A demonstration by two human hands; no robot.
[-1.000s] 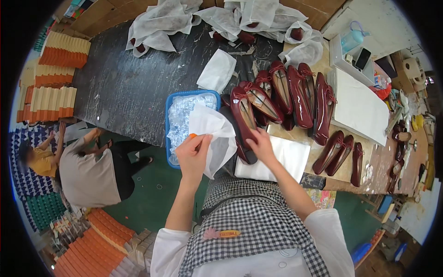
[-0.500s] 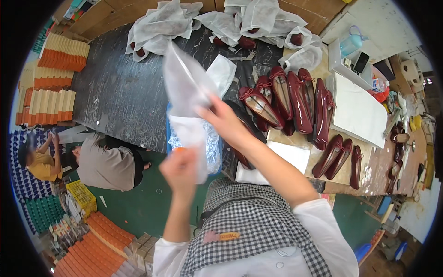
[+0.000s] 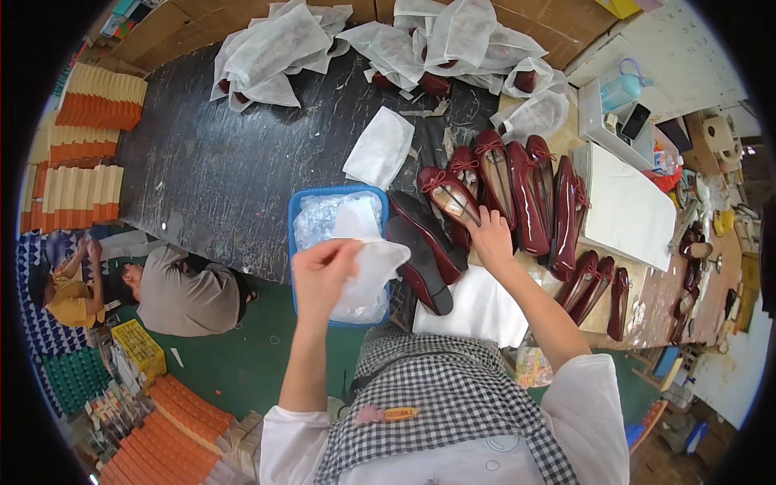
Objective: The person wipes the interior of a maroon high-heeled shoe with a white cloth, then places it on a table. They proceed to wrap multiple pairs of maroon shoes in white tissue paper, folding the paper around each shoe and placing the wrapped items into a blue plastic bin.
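My left hand (image 3: 323, 277) is closed on a thin white bag (image 3: 373, 271), which hangs limp over a blue basket (image 3: 296, 212). Clear crumpled plastic packets (image 3: 323, 212) fill the basket. My right hand (image 3: 492, 241) grips the heel end of a burgundy ballet flat (image 3: 447, 196) with a bow on its toe. More glossy burgundy flats (image 3: 527, 202) stand in a row to its right. Between basket and row lie two shoes with black soles (image 3: 414, 259) turned up. White sheets (image 3: 477, 307) lie under my right forearm, partly hidden by it.
Shoes in white bags (image 3: 279, 52) crowd the table's far edge. A folded white bag (image 3: 380, 148) lies beyond the basket. On the right are a white stack (image 3: 626, 206) and a white bin (image 3: 598, 121). Two people (image 3: 190, 291) work at the left.
My right hand has let go of the raised white bag and moved right and down to the shoes. The bag now droops from my left hand, and the basket is uncovered.
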